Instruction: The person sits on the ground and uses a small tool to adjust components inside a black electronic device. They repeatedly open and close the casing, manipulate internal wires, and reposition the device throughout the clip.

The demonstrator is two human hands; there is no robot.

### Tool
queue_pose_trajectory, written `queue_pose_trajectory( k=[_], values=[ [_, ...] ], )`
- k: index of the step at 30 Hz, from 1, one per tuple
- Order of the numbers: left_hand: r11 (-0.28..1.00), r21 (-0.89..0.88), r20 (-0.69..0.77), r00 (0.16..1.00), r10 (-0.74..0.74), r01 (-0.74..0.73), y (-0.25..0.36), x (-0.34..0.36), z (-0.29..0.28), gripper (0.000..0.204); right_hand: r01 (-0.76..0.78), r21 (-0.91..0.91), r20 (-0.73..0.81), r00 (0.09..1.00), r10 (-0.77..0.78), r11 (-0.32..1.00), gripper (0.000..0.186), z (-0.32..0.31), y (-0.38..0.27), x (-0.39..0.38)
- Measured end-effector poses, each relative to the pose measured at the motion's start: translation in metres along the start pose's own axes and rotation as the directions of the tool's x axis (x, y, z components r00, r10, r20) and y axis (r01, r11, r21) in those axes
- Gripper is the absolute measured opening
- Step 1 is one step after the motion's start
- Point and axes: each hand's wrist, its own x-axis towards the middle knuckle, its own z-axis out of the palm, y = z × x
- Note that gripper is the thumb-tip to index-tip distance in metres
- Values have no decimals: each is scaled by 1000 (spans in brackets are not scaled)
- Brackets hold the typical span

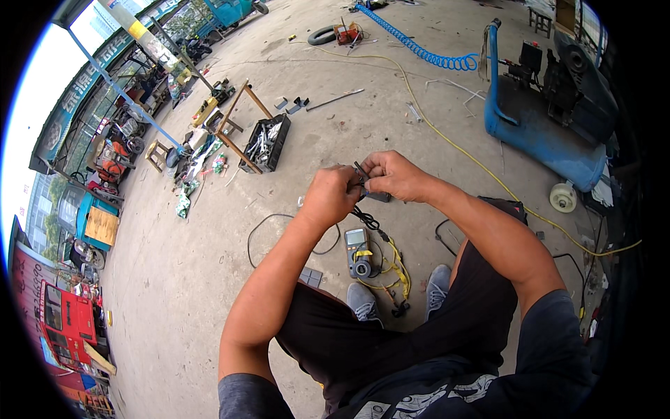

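Note:
My left hand and my right hand meet in front of me, fingers pinched round a black cable. Its looped length hangs down below them. Between the fingertips a thin dark piece sticks up; the fingers hide most of it, so its kind cannot be made out. On the ground under my hands lies a handheld meter with a screen and a round dial. Yellow-wrapped wires lie beside it, near my grey shoes.
Left of centre stands a black crate of metal tools, by a wooden frame. A blue air compressor stands at the right. A yellow hose crosses the concrete. A blue coiled hose and a tyre lie farther off.

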Motion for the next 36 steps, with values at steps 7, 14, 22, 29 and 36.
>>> queue_pose_trajectory(
  k=[7,14,22,29,36],
  values=[
    [957,-77,20,960,-280,281,6,-1,3,29,38,23,-74,997,-36,999,29,0,-6,-2],
    [675,-588,194,888,-417,445,-24,-1,12,43,20,115,-76,997,-11,993,31,-9,-6,1],
    [424,-753,322,844,-428,503,-13,1,-1,43,46,78,-100,994,-38,996,32,-13,-4,1],
    [303,-801,350,814,-464,516,-12,1,-7,38,50,78,-111,993,-41,996,32,-14,-1,3],
    [296,-790,358,796,-488,537,-7,2,-9,36,60,97,-166,985,-44,993,30,-12,0,3]
  ],
)
